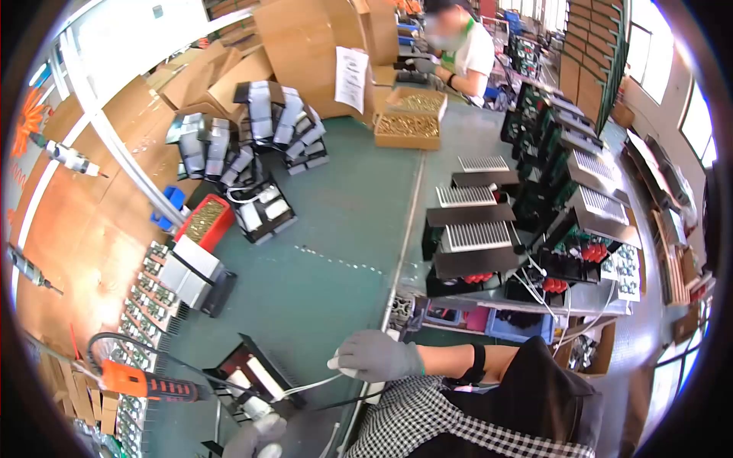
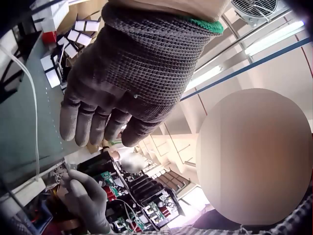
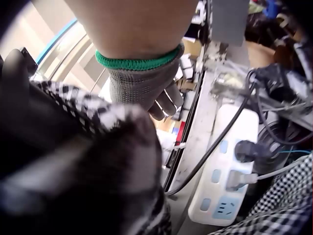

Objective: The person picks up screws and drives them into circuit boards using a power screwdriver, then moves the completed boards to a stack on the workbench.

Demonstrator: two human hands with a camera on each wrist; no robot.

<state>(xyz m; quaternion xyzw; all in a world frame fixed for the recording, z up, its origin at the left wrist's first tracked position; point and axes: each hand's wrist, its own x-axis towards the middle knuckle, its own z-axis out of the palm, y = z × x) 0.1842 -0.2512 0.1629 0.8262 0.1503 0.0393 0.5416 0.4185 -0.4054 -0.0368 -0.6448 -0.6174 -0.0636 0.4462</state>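
A black metal housing [image 1: 243, 353] with white blocks inside lies on the green bench near its front edge. White cable [image 1: 311, 385] runs from it toward my right hand [image 1: 378, 356], whose gloved fingers pinch it. The left wrist view also shows my right hand [image 2: 89, 201] with thumb and fingers together near the cable. In the right wrist view my right hand [image 3: 142, 89] has its fingers bent, their tips partly hidden. My left hand [image 1: 256, 437] is beside the housing's lower end; seen from the wrist, my left hand [image 2: 134, 73] has extended fingers and grips nothing.
An orange tool [image 1: 137, 382] with a black cord lies left of the housing. Finned assemblies [image 1: 473, 237] stand at the right. Further back are black-and-white units [image 1: 263, 206], a red screw bin [image 1: 206, 221] and a screw box [image 1: 408, 130]. Another person [image 1: 469, 57] works beyond. A power strip [image 3: 225, 166] sits by the edge.
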